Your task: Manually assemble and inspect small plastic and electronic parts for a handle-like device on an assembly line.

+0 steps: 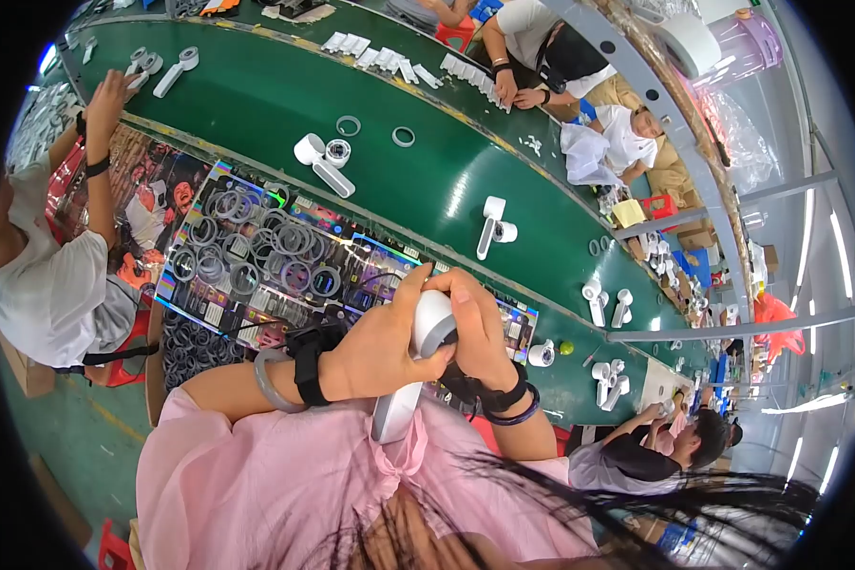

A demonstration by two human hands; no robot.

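Both of my hands are closed round a white handheld device with a round head point(431, 312), held up close to my body. Its grey-and-white handle point(395, 414) points down toward my chest. My left hand point(375, 344) wraps the head from the left, fingers curled over the top. From the other side my right hand point(480, 332) grips it, with a thumb on top and fingers at the dark-rimmed edge. The face of the head is partly hidden by my fingers. Just beyond my left hand lie many loose grey rings point(245, 277) on a shiny printed sheet point(389, 261).
A green conveyor belt point(256, 104) runs across in front, carrying similar white devices point(332, 176) and loose rings point(403, 137). A white round part point(541, 354) sits at my right. Dark rings point(199, 351) fill a box at my left. Co-workers sit left point(66, 256), right and opposite.
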